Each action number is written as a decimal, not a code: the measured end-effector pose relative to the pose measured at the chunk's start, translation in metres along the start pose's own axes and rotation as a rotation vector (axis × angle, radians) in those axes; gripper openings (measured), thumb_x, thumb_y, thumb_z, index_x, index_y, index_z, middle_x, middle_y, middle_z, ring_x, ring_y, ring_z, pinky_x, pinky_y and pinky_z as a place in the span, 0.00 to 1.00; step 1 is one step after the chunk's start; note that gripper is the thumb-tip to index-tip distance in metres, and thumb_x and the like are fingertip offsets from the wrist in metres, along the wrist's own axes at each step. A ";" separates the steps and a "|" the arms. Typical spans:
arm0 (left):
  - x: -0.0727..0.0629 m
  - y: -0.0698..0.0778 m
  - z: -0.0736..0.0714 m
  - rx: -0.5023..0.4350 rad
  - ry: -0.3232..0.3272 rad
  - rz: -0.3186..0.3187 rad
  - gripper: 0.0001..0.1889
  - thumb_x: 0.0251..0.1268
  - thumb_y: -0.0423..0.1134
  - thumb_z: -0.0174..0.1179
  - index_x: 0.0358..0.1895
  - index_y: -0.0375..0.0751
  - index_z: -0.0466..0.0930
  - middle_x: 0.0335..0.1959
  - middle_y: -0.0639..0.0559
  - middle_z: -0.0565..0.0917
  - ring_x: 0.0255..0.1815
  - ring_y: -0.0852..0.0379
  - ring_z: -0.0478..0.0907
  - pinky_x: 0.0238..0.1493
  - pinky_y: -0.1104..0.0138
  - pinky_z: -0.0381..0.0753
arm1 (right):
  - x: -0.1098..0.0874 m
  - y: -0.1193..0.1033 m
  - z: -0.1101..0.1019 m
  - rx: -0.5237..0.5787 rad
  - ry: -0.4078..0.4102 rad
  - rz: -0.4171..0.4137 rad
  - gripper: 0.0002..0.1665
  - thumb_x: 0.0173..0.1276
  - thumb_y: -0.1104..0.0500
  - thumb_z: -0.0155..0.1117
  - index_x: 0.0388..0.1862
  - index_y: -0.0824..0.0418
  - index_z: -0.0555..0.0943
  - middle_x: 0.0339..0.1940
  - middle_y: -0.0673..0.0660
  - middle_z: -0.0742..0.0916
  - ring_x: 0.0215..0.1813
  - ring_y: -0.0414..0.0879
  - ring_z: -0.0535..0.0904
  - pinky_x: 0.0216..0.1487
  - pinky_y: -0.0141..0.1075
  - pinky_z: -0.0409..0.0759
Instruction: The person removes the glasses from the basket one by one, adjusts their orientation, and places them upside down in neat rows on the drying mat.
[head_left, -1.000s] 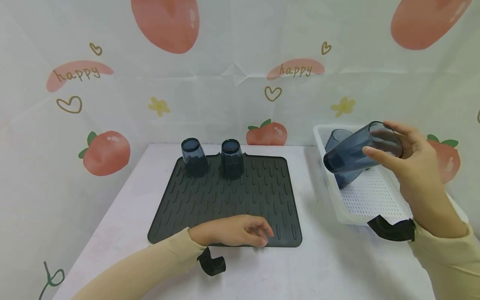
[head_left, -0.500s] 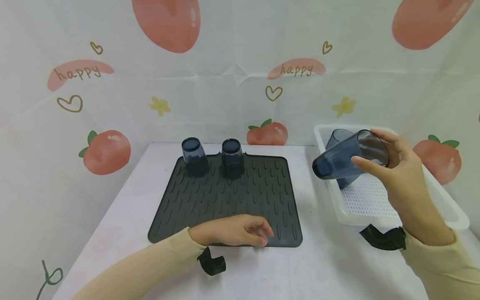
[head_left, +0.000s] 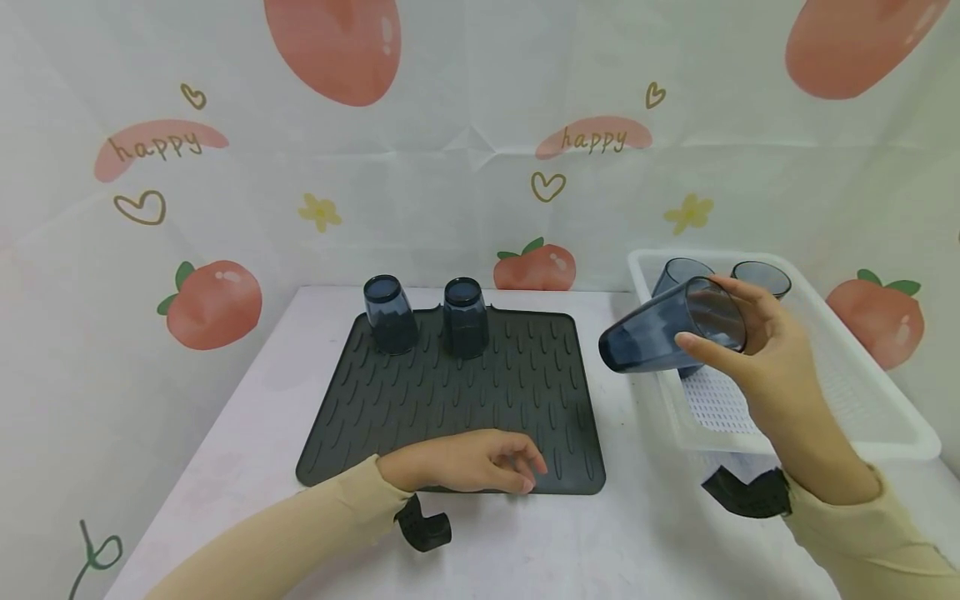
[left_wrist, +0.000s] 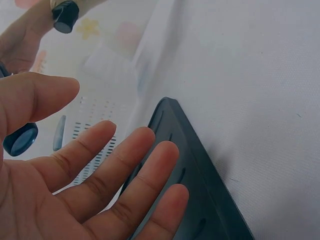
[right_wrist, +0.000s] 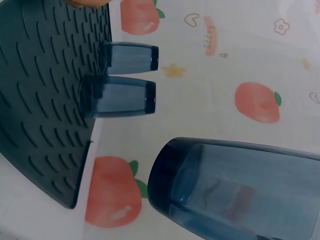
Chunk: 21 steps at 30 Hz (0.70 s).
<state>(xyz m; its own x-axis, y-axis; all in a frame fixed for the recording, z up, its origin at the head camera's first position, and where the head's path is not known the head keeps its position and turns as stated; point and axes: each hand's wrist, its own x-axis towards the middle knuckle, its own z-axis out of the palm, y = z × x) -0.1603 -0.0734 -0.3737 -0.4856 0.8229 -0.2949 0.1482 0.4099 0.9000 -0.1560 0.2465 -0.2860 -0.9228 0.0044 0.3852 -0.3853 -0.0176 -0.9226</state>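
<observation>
My right hand grips a blue-tinted drinking glass near its rim, over the left side of the white basket. This glass is tilted, its thick base pointing left and down, its mouth towards my palm; the right wrist view shows its base end large. My left hand rests at the front edge of the dark ribbed drying mat, holding nothing, its fingers loosely bent. Upside down at the mat's back edge stand two more blue glasses, the left glass and the right glass, apart from each other.
Inside the basket two further blue glasses, one glass at the back left and another glass to its right, are partly hidden behind my right hand and the held glass. A patterned cloth hangs behind the white table.
My right hand has moved left and slightly down with the glass, bringing its base past the basket's left rim. A glass behind the hand has come into view. My left hand stays put.
</observation>
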 end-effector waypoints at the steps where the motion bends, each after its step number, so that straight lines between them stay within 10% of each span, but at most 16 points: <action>1: 0.000 0.000 0.000 -0.001 0.000 0.002 0.15 0.70 0.38 0.57 0.57 0.37 0.76 0.43 0.55 0.81 0.44 0.53 0.82 0.43 0.73 0.77 | -0.001 0.001 0.001 -0.014 0.000 0.003 0.37 0.57 0.79 0.65 0.65 0.59 0.71 0.55 0.47 0.82 0.54 0.35 0.79 0.45 0.20 0.78; 21: 0.000 -0.002 0.000 0.006 0.021 -0.005 0.15 0.70 0.39 0.58 0.56 0.39 0.76 0.42 0.57 0.81 0.43 0.59 0.82 0.43 0.73 0.78 | -0.017 0.013 0.021 -0.057 -0.058 0.009 0.39 0.57 0.79 0.65 0.66 0.60 0.69 0.56 0.47 0.82 0.56 0.35 0.78 0.48 0.21 0.78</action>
<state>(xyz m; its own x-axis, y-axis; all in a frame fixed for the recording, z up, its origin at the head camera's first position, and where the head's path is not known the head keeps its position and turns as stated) -0.1610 -0.0747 -0.3756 -0.5047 0.8124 -0.2920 0.1506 0.4159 0.8968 -0.1453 0.2256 -0.3040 -0.9251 -0.0532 0.3759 -0.3781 0.0396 -0.9249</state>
